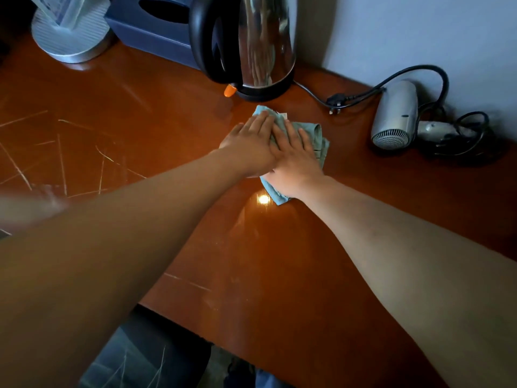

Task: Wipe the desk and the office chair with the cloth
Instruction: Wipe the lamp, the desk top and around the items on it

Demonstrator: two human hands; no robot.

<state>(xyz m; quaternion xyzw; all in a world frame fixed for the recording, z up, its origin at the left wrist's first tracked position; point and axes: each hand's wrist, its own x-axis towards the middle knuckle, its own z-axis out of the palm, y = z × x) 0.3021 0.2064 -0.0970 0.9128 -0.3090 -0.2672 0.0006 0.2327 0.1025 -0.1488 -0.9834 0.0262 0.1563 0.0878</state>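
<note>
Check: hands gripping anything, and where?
No grip. Left hand and right hand press flat on the cloth, covering its middle.

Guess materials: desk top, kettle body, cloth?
Desk: looks like glossy lacquered wood or veneer; it mirrors a lamp glare and shows pale scratches. Electric kettle: polished metal body, probably stainless steel, with mirror reflections; handle and base look like black plastic. Cloth: soft teal fabric, creased and matte.

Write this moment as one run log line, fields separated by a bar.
step: wiping desk | left hand, right hand: flat on cloth | near: kettle | chair: not yet
</note>
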